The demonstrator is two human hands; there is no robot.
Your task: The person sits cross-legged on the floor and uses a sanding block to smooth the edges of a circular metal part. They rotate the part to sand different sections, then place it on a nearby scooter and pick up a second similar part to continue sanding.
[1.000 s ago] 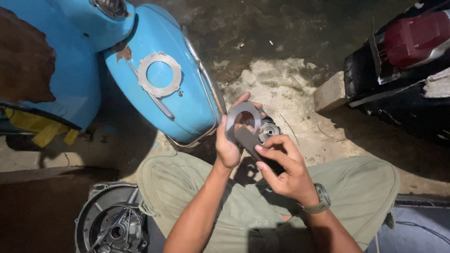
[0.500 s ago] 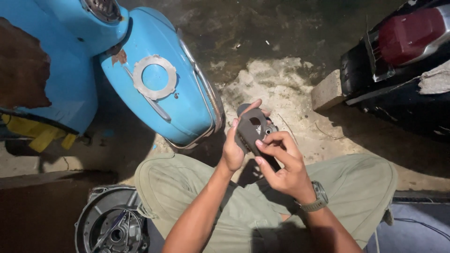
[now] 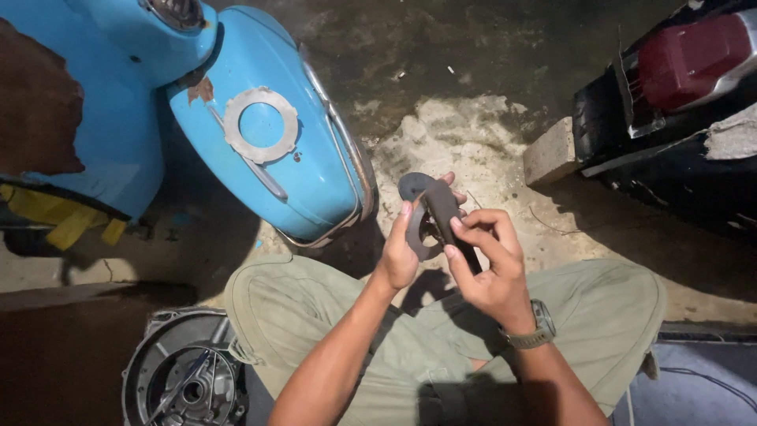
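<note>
Gripping 1 dark ring-shaped plate (image 3: 430, 213) in both hands: left hand (image 3: 400, 254) pinches the rim, right hand (image 3: 489, 264) steadies it; best we support both edges.

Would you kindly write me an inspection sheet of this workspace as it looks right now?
Surface: rough concrete floor, stained, pale patch ahead of the knees.
Job's things: dark flat ring-shaped part, held edge-on over the lap.
Clutter: round metal engine cover by the left knee; brick.
Grippers: left hand and right hand both grip the part.
Cables: nothing seen.
Surroundings: blue scooter with a grey ring plate lying on its panel; black vehicle on the right.
</note>
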